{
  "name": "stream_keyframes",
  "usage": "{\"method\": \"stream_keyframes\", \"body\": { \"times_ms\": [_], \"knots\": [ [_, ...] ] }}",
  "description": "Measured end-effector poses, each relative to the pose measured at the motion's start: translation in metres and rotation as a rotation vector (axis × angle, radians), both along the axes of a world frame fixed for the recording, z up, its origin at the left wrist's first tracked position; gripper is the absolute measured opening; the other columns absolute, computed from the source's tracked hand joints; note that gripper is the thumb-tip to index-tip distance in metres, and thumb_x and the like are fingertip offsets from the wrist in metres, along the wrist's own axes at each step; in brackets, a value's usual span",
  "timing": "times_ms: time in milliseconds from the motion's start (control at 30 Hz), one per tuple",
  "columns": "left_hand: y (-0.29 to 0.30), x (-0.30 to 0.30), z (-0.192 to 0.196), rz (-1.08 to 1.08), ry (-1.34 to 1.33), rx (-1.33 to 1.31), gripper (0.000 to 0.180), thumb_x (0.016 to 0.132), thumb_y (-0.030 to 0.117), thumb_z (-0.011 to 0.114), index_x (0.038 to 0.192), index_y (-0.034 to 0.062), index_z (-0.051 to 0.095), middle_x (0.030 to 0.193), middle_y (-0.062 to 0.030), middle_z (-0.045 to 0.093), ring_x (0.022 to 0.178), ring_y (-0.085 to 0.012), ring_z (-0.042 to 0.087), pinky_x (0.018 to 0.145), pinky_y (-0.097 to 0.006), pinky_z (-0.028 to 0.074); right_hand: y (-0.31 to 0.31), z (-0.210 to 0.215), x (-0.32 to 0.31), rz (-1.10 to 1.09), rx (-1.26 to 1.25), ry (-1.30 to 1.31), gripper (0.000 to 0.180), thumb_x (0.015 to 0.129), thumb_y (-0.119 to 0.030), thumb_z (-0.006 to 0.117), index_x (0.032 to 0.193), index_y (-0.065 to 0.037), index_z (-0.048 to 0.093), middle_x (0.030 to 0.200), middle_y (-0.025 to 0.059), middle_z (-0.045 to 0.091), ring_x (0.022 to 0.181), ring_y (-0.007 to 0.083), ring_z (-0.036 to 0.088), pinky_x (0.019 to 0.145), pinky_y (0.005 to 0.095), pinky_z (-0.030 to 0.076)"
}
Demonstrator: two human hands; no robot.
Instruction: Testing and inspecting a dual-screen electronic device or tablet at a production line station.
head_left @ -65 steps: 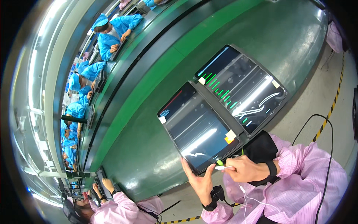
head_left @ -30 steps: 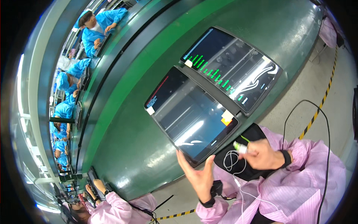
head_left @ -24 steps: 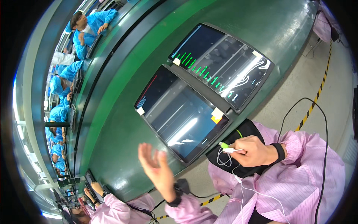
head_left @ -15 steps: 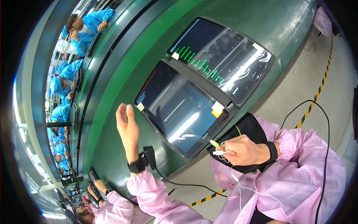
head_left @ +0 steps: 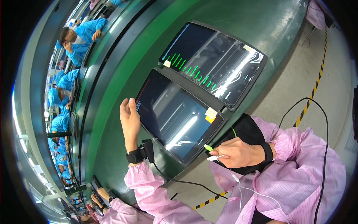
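Note:
A dark flat screen panel (head_left: 173, 112) lies on the green table, with red and blue text at its left corner. My left hand (head_left: 129, 123) is at that corner, fingers stretched and holding nothing; whether it touches the panel I cannot tell. Pinched in my right hand (head_left: 240, 154), just off the panel's near right edge, is a cable with a bright green plug (head_left: 208, 148). A white cable plug (head_left: 213, 158) sticks out below the same fingers. Beyond lies a second screen panel (head_left: 209, 59) showing green bars.
Paper tabs (head_left: 211, 112) are stuck on the panels. A black cable (head_left: 186, 182) runs from my left wrist strap, and a thin white cord (head_left: 257, 192) hangs over my pink sleeve. People in blue sit along the left; a pink-sleeved person (head_left: 119, 211) works at lower left.
My left hand has come over the panel's left corner and covers the paper tab there. The green plug has come closer to the panel's near edge. The view has shifted slightly.

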State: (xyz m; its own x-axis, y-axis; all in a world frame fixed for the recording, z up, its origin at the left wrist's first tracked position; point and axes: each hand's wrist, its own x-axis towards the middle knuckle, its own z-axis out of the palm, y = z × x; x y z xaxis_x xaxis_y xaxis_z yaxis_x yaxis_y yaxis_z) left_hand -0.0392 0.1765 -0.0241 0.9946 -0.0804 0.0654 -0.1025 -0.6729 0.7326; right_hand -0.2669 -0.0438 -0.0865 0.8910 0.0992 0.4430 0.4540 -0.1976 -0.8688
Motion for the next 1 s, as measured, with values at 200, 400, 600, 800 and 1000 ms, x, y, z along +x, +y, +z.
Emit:
{"method": "stream_keyframes", "body": {
  "times_ms": [200,400,600,800,1000],
  "knots": [
    [0.006,-0.007,-0.006,0.021,0.027,-0.018,0.065,0.092,0.043,0.050,0.129,-0.0088,0.036,0.104,-0.0115,0.062,0.060,-0.0062,0.044,0.059,-0.021,0.040,0.009,-0.016,-0.004,-0.028,0.005,-0.018,0.018,0.072,0.004,0.063,0.066,0.000,0.047,0.060,0.0119,0.054,0.051,0.0277,0.055,0.045,0.0359,0.044],
    [0.005,-0.011,-0.011,0.025,-0.008,0.024,0.065,0.093,0.039,0.048,0.135,-0.0063,0.026,0.113,-0.0150,0.060,0.096,-0.0181,0.059,0.087,-0.028,0.042,0.013,-0.013,-0.006,-0.049,0.075,-0.022,0.021,0.071,0.007,0.060,0.064,0.000,0.042,0.055,0.0115,0.048,0.048,0.0277,0.052,0.042,0.0355,0.041],
    [0.005,-0.015,-0.014,-0.044,-0.083,0.079,0.059,0.095,0.037,0.044,0.138,0.0028,0.026,0.120,-0.0158,0.057,0.113,-0.0259,0.053,0.098,-0.034,0.036,0.018,-0.005,-0.002,-0.042,0.124,0.114,0.026,0.071,0.007,0.060,0.061,-0.001,0.037,0.052,0.0127,0.043,0.043,0.0276,0.047,0.040,0.0343,0.036],
    [0.014,-0.014,-0.016,-0.046,-0.042,0.091,0.051,0.097,0.038,0.037,0.133,0.0009,0.037,0.123,-0.0167,0.054,0.116,-0.0259,0.050,0.098,-0.034,0.036,0.022,-0.013,-0.003,-0.037,0.132,0.163,0.028,0.072,0.005,0.061,0.060,-0.003,0.037,0.049,0.0113,0.042,0.042,0.0283,0.047,0.040,0.0343,0.036],
    [0.019,-0.007,-0.013,-0.016,0.053,-0.156,0.054,0.098,0.039,0.031,0.130,-0.0041,0.037,0.122,-0.0134,0.056,0.118,-0.0197,0.046,0.105,-0.032,0.025,0.010,-0.004,0.002,-0.023,0.070,0.251,0.029,0.077,-0.008,0.064,0.060,-0.002,0.042,0.048,0.0109,0.045,0.041,0.0295,0.049,0.040,0.0361,0.037]
  ]
}}
